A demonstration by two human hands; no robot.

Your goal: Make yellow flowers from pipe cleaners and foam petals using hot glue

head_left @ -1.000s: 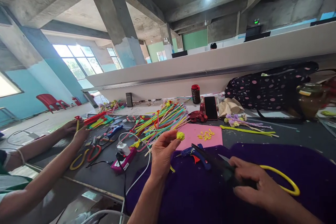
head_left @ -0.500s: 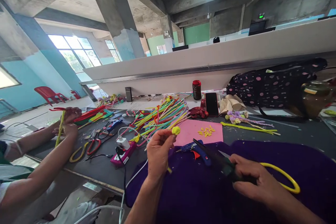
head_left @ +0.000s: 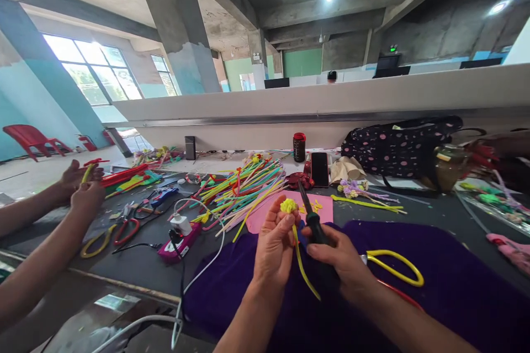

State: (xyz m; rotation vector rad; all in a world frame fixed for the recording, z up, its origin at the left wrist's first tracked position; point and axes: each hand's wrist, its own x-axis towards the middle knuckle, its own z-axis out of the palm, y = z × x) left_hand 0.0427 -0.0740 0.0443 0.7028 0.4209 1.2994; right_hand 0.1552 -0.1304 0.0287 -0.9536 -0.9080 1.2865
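- Your left hand (head_left: 275, 240): grip pinches the yellow bud (head_left: 289, 206) between thumb and fingers, head of it facing up.
- Bud position: raised over the near edge of the pink sheet (head_left: 265, 219), in front of you.
- Yellow stem (head_left: 305, 273) runs down from below the bud, curving over the purple cloth (head_left: 414, 237); your fingers hide where the two meet.
- Your right hand (head_left: 337, 251): grip wrapped around the handle of a black tool (head_left: 315, 229), its shaft pointing up and away from you.
- Shaft stands just beside the bud; you cannot tell from this view whether they touch.
- Yellow bits (head_left: 317, 206) lie on the pink sheet, partly behind the tool.
- Yellow handle (head_left: 419, 277) rests on the cloth, right of your right hand.
- Stem bundle (head_left: 252, 185) spreads over the bench (head_left: 141, 262), left of and behind the sheet.
- Power strip (head_left: 179, 245) sits to your left, white charger (head_left: 181, 225) plugged in.
- Phone (head_left: 319, 169) and bottle (head_left: 298, 147) stand beyond the sheet; patterned bag (head_left: 397, 149) to their right.
- Far left: a co-worker's hands (head_left: 86, 196) hold a yellow-and-red piece (head_left: 88, 172).
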